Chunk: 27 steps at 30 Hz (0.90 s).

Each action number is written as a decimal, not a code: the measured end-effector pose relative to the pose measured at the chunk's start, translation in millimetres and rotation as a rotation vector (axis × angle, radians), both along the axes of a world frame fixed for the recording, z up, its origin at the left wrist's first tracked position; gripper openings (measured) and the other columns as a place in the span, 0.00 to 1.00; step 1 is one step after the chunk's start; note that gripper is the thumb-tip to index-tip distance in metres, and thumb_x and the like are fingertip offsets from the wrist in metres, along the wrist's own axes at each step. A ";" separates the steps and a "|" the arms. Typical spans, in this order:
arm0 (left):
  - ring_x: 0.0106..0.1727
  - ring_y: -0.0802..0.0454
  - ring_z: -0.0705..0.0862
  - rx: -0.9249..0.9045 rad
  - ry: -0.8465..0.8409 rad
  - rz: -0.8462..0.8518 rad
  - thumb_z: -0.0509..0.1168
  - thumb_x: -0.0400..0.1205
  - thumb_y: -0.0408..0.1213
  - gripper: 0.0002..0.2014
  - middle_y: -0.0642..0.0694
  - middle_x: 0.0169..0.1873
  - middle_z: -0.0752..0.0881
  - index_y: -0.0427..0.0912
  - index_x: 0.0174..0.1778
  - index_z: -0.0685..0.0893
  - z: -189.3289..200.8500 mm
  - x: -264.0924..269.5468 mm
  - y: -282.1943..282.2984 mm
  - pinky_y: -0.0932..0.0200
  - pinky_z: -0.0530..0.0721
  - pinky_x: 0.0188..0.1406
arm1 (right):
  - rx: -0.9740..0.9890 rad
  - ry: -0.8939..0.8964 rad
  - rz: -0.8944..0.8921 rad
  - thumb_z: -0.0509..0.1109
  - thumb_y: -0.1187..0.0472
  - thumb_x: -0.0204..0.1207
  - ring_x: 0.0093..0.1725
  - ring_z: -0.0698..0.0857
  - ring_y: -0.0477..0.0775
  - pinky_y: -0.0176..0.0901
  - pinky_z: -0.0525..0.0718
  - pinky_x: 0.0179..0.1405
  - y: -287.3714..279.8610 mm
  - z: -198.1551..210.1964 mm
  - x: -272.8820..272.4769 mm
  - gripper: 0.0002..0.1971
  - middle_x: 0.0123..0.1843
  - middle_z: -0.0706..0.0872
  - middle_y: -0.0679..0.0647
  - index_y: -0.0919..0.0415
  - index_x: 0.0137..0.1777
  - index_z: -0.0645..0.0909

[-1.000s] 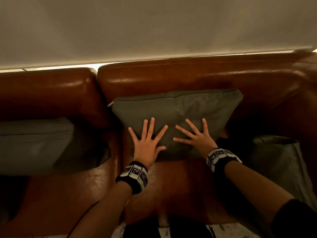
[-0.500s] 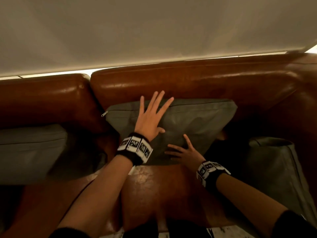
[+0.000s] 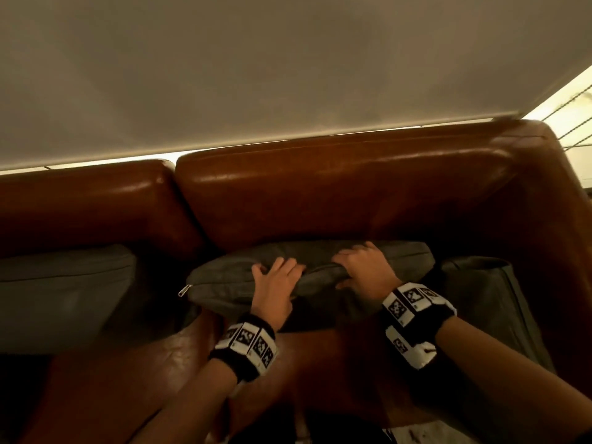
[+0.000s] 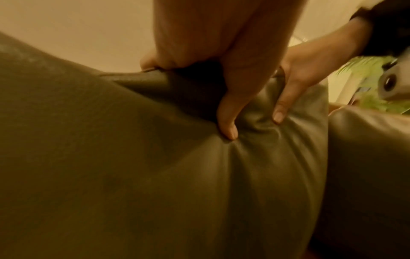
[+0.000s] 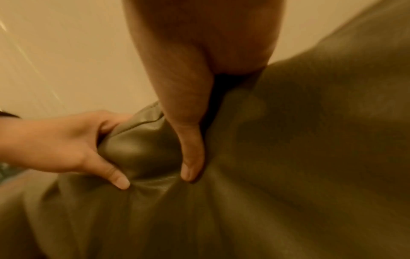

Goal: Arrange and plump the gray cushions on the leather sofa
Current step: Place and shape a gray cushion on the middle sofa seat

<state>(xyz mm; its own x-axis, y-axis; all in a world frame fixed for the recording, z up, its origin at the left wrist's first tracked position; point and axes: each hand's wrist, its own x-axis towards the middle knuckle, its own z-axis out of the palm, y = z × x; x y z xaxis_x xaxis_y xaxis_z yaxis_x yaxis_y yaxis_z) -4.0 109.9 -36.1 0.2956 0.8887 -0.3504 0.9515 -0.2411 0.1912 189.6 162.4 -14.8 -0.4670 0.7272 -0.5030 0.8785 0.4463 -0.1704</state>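
Observation:
The middle gray cushion [image 3: 224,283] leans against the back of the brown leather sofa [image 3: 320,193]. Both hands grip its top edge side by side. My left hand [image 3: 275,283] has its fingers curled over the seam near the middle. My right hand [image 3: 365,270] holds the edge just to the right of it. In the left wrist view the left thumb [image 4: 226,122] digs into the cushion [image 4: 111,166], bunching the fabric. The right thumb [image 5: 190,157] presses in likewise in the right wrist view, where the left hand [image 5: 55,143] squeezes a fold of the cushion [image 5: 310,157].
A second gray cushion [image 3: 61,293] sits on the left seat, and a third one [image 3: 487,299] stands in the right corner by the armrest. A pale roller blind [image 3: 288,75] hangs behind the sofa. Bare leather seat [image 3: 144,363] lies in front of me.
Both hands left the cushion's front face, where they lay flat with fingers spread. They moved up to its top edge and closed around it; the left went first.

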 end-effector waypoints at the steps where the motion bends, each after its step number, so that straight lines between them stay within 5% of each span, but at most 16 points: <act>1: 0.69 0.51 0.70 0.027 -0.005 -0.011 0.67 0.70 0.30 0.34 0.55 0.65 0.73 0.54 0.72 0.69 4.6 -5.3 -10.7 0.43 0.65 0.61 | 0.006 0.014 0.000 0.72 0.46 0.70 0.68 0.77 0.57 0.50 0.65 0.68 -11.1 1.6 -2.1 0.27 0.68 0.80 0.49 0.49 0.69 0.74; 4: 0.67 0.53 0.74 0.042 -0.012 -0.026 0.75 0.66 0.37 0.38 0.56 0.65 0.76 0.57 0.72 0.69 8.9 -20.1 -34.3 0.41 0.70 0.63 | 0.007 0.034 -0.038 0.71 0.48 0.72 0.71 0.74 0.58 0.52 0.65 0.70 -42.7 -2.6 -10.1 0.30 0.71 0.78 0.53 0.52 0.73 0.70; 6: 0.78 0.52 0.63 -0.095 0.022 0.021 0.67 0.76 0.48 0.35 0.55 0.76 0.66 0.60 0.77 0.59 3.5 -32.8 -38.1 0.32 0.55 0.74 | -0.035 -0.020 -0.075 0.70 0.47 0.73 0.79 0.65 0.56 0.59 0.58 0.75 -57.7 -16.4 -16.2 0.37 0.79 0.68 0.52 0.52 0.80 0.59; 8: 0.84 0.50 0.48 -0.176 0.060 0.167 0.55 0.80 0.60 0.28 0.53 0.82 0.55 0.66 0.77 0.57 -8.6 -50.4 -36.7 0.23 0.32 0.70 | -0.111 -0.053 -0.094 0.66 0.46 0.75 0.84 0.53 0.53 0.68 0.49 0.77 -67.6 -30.8 -15.7 0.39 0.84 0.58 0.49 0.49 0.82 0.50; 9: 0.84 0.49 0.45 -0.174 0.055 0.287 0.51 0.81 0.61 0.26 0.53 0.82 0.53 0.67 0.76 0.60 -12.0 -61.1 -37.6 0.22 0.28 0.67 | -0.113 -0.031 -0.082 0.63 0.43 0.76 0.84 0.51 0.52 0.72 0.47 0.77 -71.6 -35.1 -11.0 0.38 0.84 0.58 0.47 0.48 0.82 0.50; 11: 0.83 0.43 0.49 -0.109 0.004 0.618 0.51 0.83 0.58 0.26 0.47 0.82 0.55 0.61 0.77 0.61 -13.9 -85.2 -42.0 0.19 0.41 0.70 | 0.010 0.061 -0.112 0.56 0.36 0.75 0.83 0.55 0.53 0.80 0.48 0.73 -78.9 -36.7 4.9 0.33 0.81 0.67 0.46 0.45 0.79 0.61; 14: 0.75 0.29 0.63 -0.137 -0.161 1.079 0.57 0.82 0.54 0.32 0.31 0.76 0.62 0.42 0.78 0.59 -13.6 -111.4 -53.7 0.29 0.67 0.69 | 0.263 0.150 -0.629 0.59 0.40 0.78 0.78 0.65 0.63 0.75 0.57 0.71 -91.6 -28.7 36.7 0.26 0.76 0.72 0.52 0.48 0.74 0.70; 17: 0.67 0.27 0.74 -0.214 -0.347 1.275 0.60 0.81 0.51 0.29 0.24 0.64 0.77 0.28 0.66 0.72 -17.9 -125.8 -64.5 0.39 0.73 0.67 | 0.048 0.176 -1.148 0.61 0.44 0.79 0.67 0.74 0.73 0.63 0.71 0.65 -92.6 -22.3 70.3 0.28 0.67 0.75 0.69 0.67 0.67 0.74; 19: 0.64 0.28 0.77 -0.158 -0.425 1.285 0.59 0.82 0.49 0.24 0.25 0.59 0.81 0.27 0.59 0.77 -15.4 -122.0 -66.5 0.41 0.73 0.66 | -0.113 0.337 -1.309 0.61 0.44 0.79 0.62 0.79 0.70 0.55 0.75 0.63 -91.0 -19.2 75.9 0.27 0.60 0.82 0.69 0.70 0.62 0.78; 23: 0.60 0.30 0.80 0.008 -0.549 1.093 0.56 0.85 0.40 0.19 0.24 0.54 0.82 0.24 0.55 0.80 0.8 -87.9 -60.0 0.48 0.73 0.59 | 0.055 0.590 -1.138 0.64 0.52 0.80 0.52 0.84 0.61 0.50 0.78 0.54 -92.8 -18.3 37.8 0.16 0.48 0.86 0.65 0.67 0.50 0.81; 25: 0.58 0.30 0.80 0.092 -0.557 1.127 0.54 0.86 0.39 0.19 0.22 0.54 0.82 0.23 0.54 0.80 12.0 -98.6 -58.4 0.48 0.72 0.57 | 0.123 0.661 -1.049 0.66 0.55 0.79 0.48 0.84 0.57 0.48 0.80 0.52 -94.7 -8.3 37.9 0.12 0.45 0.87 0.62 0.66 0.47 0.81; 27: 0.47 0.35 0.80 0.152 -0.556 1.169 0.53 0.87 0.39 0.19 0.26 0.42 0.81 0.27 0.48 0.81 25.9 -120.7 -57.4 0.49 0.70 0.50 | 0.148 0.678 -1.118 0.65 0.54 0.80 0.48 0.84 0.57 0.42 0.76 0.48 -92.2 7.9 60.6 0.12 0.44 0.87 0.60 0.64 0.44 0.81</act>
<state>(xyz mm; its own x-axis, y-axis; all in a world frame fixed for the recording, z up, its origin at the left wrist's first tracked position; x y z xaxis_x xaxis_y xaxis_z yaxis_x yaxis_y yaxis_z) -124.6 52.4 -10.3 -0.6033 0.7365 -0.3058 0.4143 0.6171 0.6690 250.2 70.2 -6.9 0.2927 0.9108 -0.2911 0.5428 -0.4089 -0.7336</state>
